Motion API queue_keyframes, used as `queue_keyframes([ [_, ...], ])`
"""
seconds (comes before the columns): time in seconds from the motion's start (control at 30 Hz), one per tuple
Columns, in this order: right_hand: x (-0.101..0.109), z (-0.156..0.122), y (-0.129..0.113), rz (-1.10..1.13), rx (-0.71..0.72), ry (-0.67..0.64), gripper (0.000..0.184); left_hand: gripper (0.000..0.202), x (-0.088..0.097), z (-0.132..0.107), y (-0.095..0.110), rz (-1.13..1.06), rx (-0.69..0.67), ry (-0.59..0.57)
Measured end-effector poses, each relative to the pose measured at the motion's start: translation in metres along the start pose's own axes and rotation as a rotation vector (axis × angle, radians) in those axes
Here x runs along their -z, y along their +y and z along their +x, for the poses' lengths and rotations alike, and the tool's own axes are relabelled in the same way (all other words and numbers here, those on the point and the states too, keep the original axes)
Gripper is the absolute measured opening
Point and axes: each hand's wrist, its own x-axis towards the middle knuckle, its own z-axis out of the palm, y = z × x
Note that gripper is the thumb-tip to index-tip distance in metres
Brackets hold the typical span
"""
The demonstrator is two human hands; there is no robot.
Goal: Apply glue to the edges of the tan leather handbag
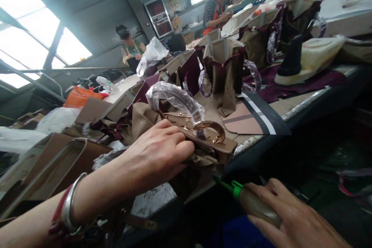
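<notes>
My left hand point(158, 153) is closed on the edge of a brown handbag point(225, 145) lying tilted at the table's near edge. Clear plastic wraps the bag's arched handle point(177, 97), and gold-coloured fittings and a curved strap point(213, 126) show on its top. In my right hand point(286, 209) is a squeeze bottle point(258, 203) with a green nozzle, its tip pointing toward the bag's lower side, apart from it by a small gap. The fingers under the bag are hidden.
Several unfinished bags point(223, 66) stand across the table point(308, 102). A flat striped panel point(252, 118) lies right of the bag, near a black-and-cream block point(308, 60). Open brown bag bodies point(66, 166) crowd the left. Two people point(216, 6) sit farther back.
</notes>
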Motion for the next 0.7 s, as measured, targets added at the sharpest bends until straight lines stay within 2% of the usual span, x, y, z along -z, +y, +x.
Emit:
queue_keyframes([
  [0.1,-0.006,0.002,0.012,-0.096,-0.008,0.055,0.033,0.012,0.000,0.000,0.000,-0.003,0.007,-0.003],
  [0.23,-0.007,0.002,0.009,-0.105,0.028,0.098,0.035,0.012,0.000,0.000,0.000,-0.012,0.009,-0.018],
  [0.43,0.003,0.004,0.001,0.049,-0.050,-0.133,0.028,0.013,-0.002,-0.001,-0.001,-0.018,-0.007,-0.002],
  [0.7,-0.005,0.009,0.010,-0.055,-0.097,-0.035,0.031,0.012,-0.002,-0.001,0.000,-0.033,0.013,-0.009],
])
